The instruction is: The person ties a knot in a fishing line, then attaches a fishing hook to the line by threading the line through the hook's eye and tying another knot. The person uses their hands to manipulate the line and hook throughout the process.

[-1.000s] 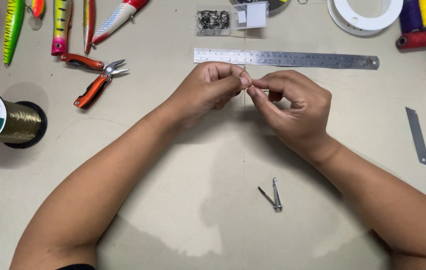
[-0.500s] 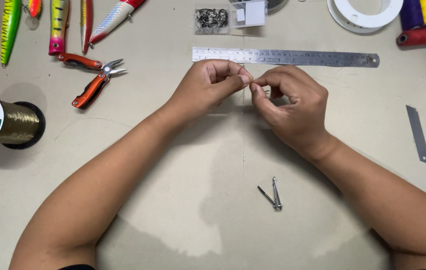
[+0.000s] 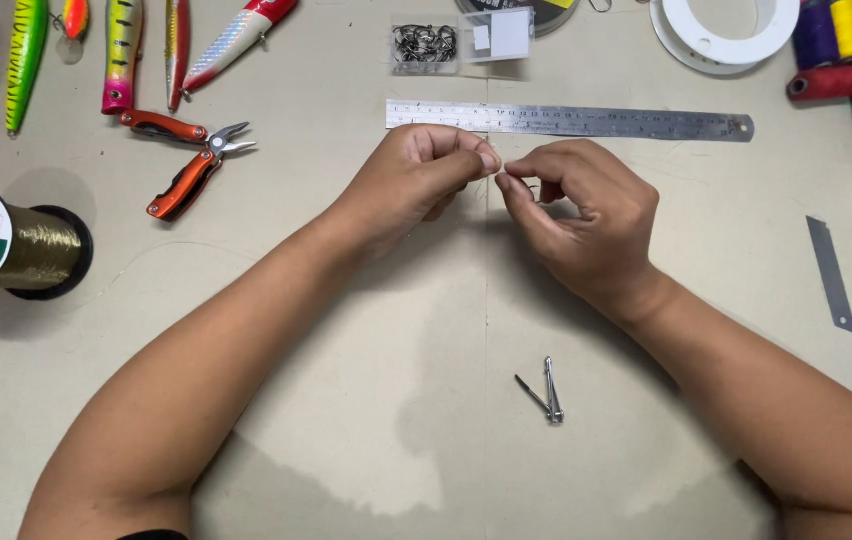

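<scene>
My left hand and my right hand meet fingertip to fingertip over the beige table, just below a steel ruler. Both pinch thumb against forefinger. A small dark hook shows under my right hand's fingers. The thin line that my left hand pinches is too fine to make out clearly. A faint strand curves across the table from a large spool of golden line at the left edge.
Metal nail clippers lie between my forearms. Orange-handled pliers and several bright fishing lures lie at the upper left. At the back are a clear box of hooks and a white reel. Coloured thread spools and a cutter blade lie at the right.
Both hands stay pinched together and have shifted only slightly; the fingers make small working movements. Nothing on the table has moved.
</scene>
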